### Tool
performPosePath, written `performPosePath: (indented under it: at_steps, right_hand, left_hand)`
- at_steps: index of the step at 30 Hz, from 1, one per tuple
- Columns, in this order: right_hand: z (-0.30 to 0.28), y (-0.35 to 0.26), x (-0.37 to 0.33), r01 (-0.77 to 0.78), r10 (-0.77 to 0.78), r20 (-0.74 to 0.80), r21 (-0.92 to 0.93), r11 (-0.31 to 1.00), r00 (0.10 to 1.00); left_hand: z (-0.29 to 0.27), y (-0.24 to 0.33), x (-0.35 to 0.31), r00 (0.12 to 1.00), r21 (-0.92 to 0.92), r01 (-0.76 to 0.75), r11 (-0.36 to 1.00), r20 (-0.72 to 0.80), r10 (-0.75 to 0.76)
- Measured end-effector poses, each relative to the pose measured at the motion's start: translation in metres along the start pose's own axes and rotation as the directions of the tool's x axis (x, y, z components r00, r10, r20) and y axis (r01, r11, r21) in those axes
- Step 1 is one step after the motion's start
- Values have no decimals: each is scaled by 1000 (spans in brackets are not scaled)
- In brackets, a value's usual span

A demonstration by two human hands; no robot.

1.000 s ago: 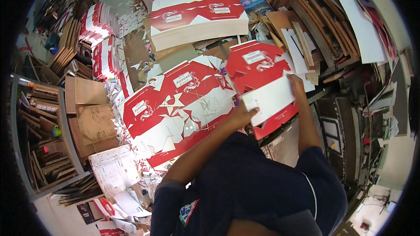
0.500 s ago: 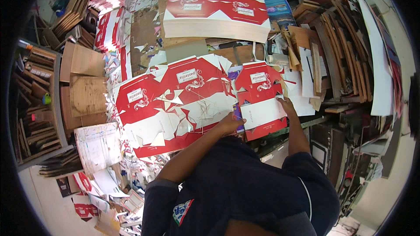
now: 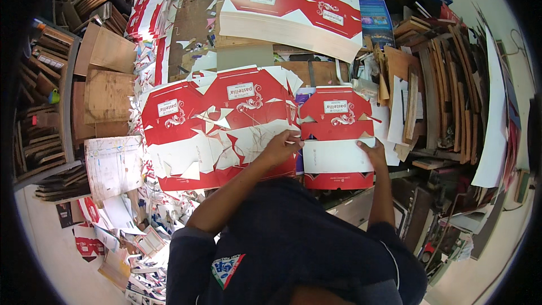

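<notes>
A red and white printed carton blank lies flat in front of me, with a white band across its middle and a red flap nearest me. My right hand grips its right edge, thumb on the white face. At the opposite edge, my left hand has its fingers partly curled, thumb and forefinger apart, fingertips at the blank's left side. Under the left wrist spreads a wider layer of red and white printed card, strewn with torn white and red offcuts. Whether several blanks lie under the right hand is hidden.
Beyond lies a thick stack of printed sheets. More cut sheets are piled at the far left. Wooden boards stand upright on the right, and a rack of boards is on the left. Paper scraps litter the lower left.
The carton blank has turned square to me and shifted slightly left. My left hand has moved up and left along its edge; the right hand still grips the right side, slightly lower.
</notes>
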State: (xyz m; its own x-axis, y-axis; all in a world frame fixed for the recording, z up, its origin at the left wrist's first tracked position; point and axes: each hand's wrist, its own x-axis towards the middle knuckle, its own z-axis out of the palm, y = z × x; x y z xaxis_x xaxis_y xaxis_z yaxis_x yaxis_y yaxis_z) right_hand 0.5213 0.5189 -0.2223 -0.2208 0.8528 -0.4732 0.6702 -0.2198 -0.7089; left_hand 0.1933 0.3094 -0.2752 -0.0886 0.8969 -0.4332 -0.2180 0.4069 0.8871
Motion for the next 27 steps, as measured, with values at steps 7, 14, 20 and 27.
performPosePath:
  at_steps: [7, 14, 20, 27]
  right_hand:
    - [-2, -212, -115, 483, -551, 120, -656, 580, 826]
    - [64, -311, -120, 878, -737, 604, -477, -31, 302]
    - [179, -320, -102, 946, -641, 758, -283, -161, 118]
    - [183, -321, -95, 923, -742, 621, -384, -8, 252]
  left_hand:
    - [-68, 92, -54, 790, 399, -344, 850, -367, 492]
    - [-133, 108, -141, 651, 577, -312, 755, -449, 612]
    - [-166, 34, -204, 541, 220, -339, 915, -750, 381]
    - [-166, -7, -198, 481, 141, -372, 918, -816, 320]
